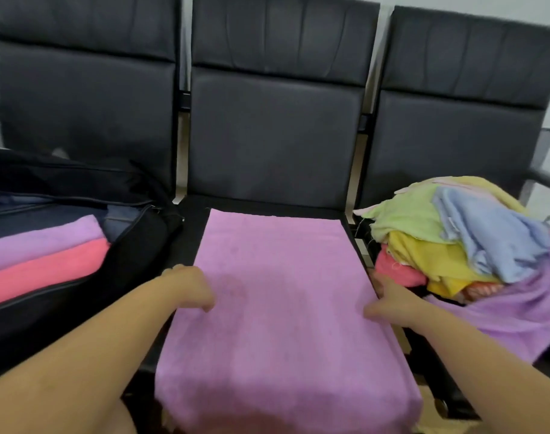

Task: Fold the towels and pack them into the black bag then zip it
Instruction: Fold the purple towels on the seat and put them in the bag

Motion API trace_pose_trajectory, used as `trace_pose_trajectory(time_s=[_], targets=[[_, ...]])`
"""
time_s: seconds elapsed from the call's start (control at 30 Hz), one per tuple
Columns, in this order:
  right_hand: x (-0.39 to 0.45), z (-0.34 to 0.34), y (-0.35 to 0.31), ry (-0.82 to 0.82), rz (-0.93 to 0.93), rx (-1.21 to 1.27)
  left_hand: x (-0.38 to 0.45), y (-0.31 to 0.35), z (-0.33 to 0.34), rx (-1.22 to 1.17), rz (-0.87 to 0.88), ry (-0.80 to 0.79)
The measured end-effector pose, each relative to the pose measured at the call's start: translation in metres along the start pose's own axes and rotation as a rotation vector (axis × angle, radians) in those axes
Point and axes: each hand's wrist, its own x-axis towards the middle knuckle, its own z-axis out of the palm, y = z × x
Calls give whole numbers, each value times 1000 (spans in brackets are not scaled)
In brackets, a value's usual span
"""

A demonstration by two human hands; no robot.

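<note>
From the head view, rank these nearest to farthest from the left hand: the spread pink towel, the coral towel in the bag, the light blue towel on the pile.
1. Pink towel, middle seat: the left hand grips its left edge.
2. Coral towel, in the black bag on the left.
3. Light blue towel, atop the pile, far right.

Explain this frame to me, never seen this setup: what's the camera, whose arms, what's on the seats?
One picture, from a wide-angle camera on a person's head, looking down at their own bare arms. No robot. A row of dark seats serves as the work surface. On the middle seat lies a pink-purple towel, spread flat. The left hand grips its left edge, the right hand its right edge. On the left, the open black bag already holds a folded lilac towel and a coral towel. On the right sits a pile of unfolded towels.
</note>
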Motion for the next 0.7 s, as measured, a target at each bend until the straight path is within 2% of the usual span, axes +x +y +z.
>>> trace_pose_trajectory(time_s=[0.13,0.3,0.43,0.53,0.6,0.7], targets=[[-22,6,14,153,65,18,-14,-23,17,-212,-151,64],[-32,13,23,156,81,38,-24,-41,34,-376,-97,96],[-42,9,20,213,68,268,-30,-40,38,-562,-21,220],[-50,1,25,129,100,441,-34,-48,35,-811,51,264],[-58,-6,27,33,74,471,-41,-56,31,-987,129,173],[-73,-12,29,-128,-5,468,-49,-65,28,-1014,236,-8]])
